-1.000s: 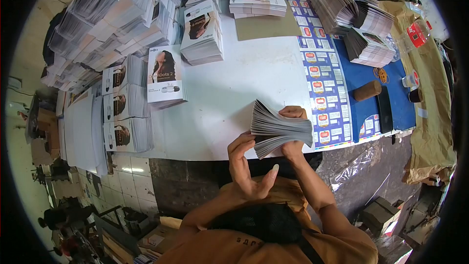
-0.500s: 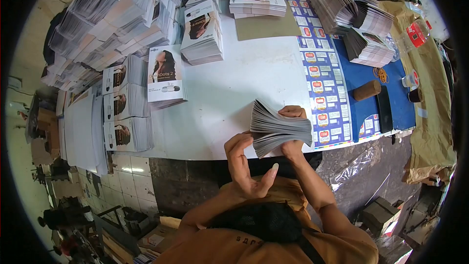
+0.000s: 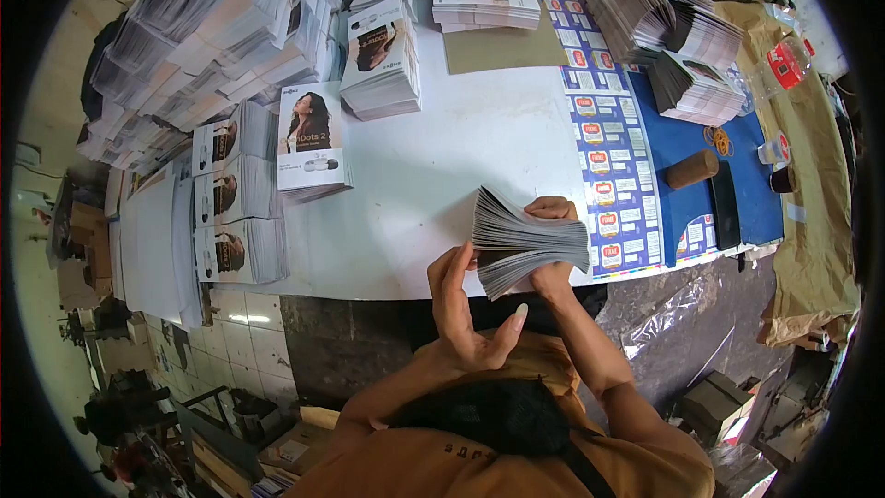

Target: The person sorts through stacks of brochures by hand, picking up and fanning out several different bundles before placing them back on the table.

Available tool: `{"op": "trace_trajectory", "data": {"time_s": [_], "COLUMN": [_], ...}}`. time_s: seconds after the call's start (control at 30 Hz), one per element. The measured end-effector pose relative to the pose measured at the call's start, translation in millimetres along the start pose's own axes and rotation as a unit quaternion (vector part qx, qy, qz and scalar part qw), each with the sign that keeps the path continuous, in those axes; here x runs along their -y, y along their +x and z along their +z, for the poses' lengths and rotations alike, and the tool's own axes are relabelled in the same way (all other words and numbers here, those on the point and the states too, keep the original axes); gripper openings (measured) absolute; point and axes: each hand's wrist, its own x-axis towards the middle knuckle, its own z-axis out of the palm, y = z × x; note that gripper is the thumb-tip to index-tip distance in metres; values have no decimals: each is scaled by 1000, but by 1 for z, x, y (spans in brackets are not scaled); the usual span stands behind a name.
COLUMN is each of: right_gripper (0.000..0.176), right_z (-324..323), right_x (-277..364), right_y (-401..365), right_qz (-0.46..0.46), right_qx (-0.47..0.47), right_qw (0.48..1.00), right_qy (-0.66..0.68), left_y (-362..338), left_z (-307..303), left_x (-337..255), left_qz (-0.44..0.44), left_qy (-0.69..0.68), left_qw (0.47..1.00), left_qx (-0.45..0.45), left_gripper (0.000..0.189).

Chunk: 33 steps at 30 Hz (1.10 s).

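Note:
A thick bundle of printed leaflets (image 3: 530,238) is held over the front of the white table, bent so its sheet edges fan out on the left. My right hand (image 3: 553,278) wraps around its right end, closed on it, with fingers over the far side. At the bundle's left edge is my left hand (image 3: 461,314). Its thumb is spread wide, and its fingertips reach the fanned edges. Whether those fingertips press on a sheet is hard to make out.
Leaflet stacks (image 3: 309,134) with a woman's picture line the table's left side, beside a tall pile of bundles (image 3: 203,37). To the right are a printed blue sheet (image 3: 599,134), a brown cylinder (image 3: 692,170), rubber bands (image 3: 718,141), a black oblong object (image 3: 725,207) and a plastic bottle (image 3: 785,66).
The fingers of my left hand have straightened and shifted slightly up along the bundle's left edge. My right hand and the bundle stay almost still.

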Motion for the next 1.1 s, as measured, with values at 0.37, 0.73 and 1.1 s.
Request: {"op": "trace_trajectory", "data": {"time_s": [0.37,0.73,1.1], "right_gripper": [22,24,27], "right_z": [0,1,0], "right_x": [0,2,0], "right_y": [-1,0,-1], "right_qz": [20,31,21], "right_qx": [0,-4,4], "right_qw": [1000,999,1000], "right_qy": [20,20,8], "left_y": [5,0,3], "left_z": [6,4,2], "left_x": [4,5,5], "left_qz": [13,-14,9], "left_qy": [-54,-45,-55], "left_qw": [997,999,998], "left_qx": [-51,-26,-29], "left_gripper": [69,82,78]}}
